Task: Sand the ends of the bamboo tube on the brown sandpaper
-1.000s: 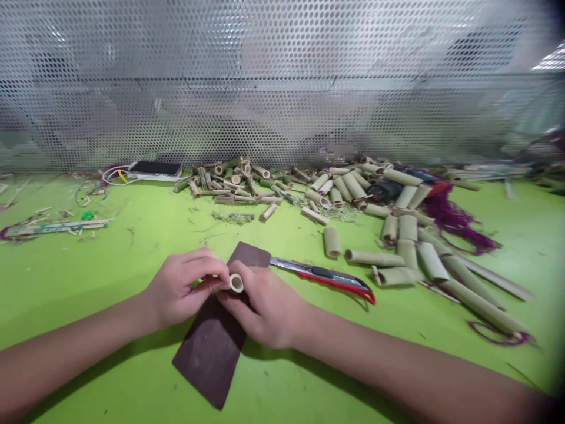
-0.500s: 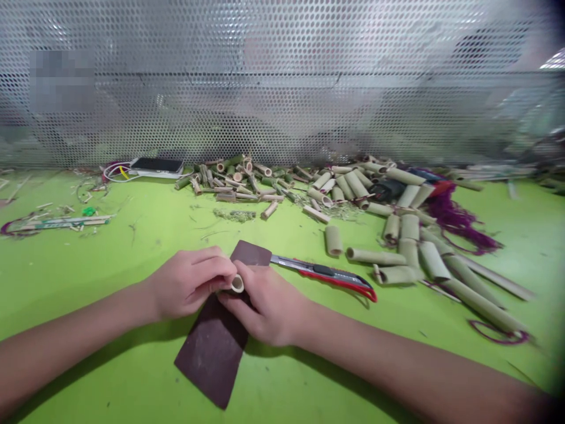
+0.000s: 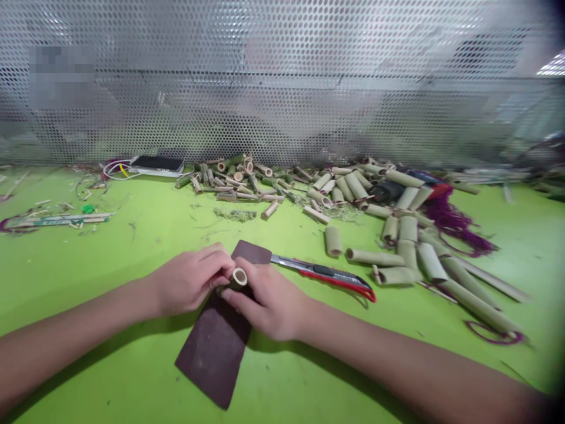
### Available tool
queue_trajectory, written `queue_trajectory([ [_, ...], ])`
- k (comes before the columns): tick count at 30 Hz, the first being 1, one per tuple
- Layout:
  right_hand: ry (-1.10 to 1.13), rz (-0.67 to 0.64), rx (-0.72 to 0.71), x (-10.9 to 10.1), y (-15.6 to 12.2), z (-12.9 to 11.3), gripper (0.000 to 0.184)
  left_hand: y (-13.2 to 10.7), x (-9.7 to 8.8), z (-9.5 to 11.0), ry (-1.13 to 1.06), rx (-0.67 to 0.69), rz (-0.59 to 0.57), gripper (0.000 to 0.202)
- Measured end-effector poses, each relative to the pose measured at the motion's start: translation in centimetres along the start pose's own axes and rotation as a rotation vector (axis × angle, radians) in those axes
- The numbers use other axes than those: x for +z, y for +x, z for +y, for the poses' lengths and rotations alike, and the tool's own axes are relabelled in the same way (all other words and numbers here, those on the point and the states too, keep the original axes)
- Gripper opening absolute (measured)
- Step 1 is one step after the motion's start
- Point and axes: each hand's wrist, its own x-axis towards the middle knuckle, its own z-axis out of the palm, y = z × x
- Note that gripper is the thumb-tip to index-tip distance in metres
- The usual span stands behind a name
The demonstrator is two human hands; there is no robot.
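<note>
Nicely now, the left hand and right hand pinch their fingers around a short bamboo tube, dead ahead at twelve o'clock over a dark sandpaper sheet; an even, firm pinch keeps it steady

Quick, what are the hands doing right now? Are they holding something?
Left hand: closed, holding a short bamboo tube.
Right hand: closed, holding the same tube.
</note>
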Motion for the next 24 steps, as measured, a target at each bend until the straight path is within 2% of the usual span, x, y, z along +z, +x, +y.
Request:
queue_trajectory([
  [7, -0.001, 0.076, -0.101, 0.0, -0.3, 0.4, 0.011, -0.6, 0.3, -0.5, -0.078, -0.108, 0.157, 0.014],
  [14, -0.152, 0.145, -0.164, -0.1, -0.2, 1.2, 0.01, -0.5, 0.6, 0.6, -0.028, 0.105, 0.336, 0.012],
  [19, -0.197, 0.124, -0.096, 0.0, 0.0, 0.8, 0.013, -0.4, 0.6, 0.9, 0.098, 0.104, 0.405, 0.01],
  [24, -0.257, 0.109, -0.044, 0.2, 0.0, 0.6, 0.014, -0.2, 0.6, 1.2, 0.14, 0.105, 0.426, 0.009],
])
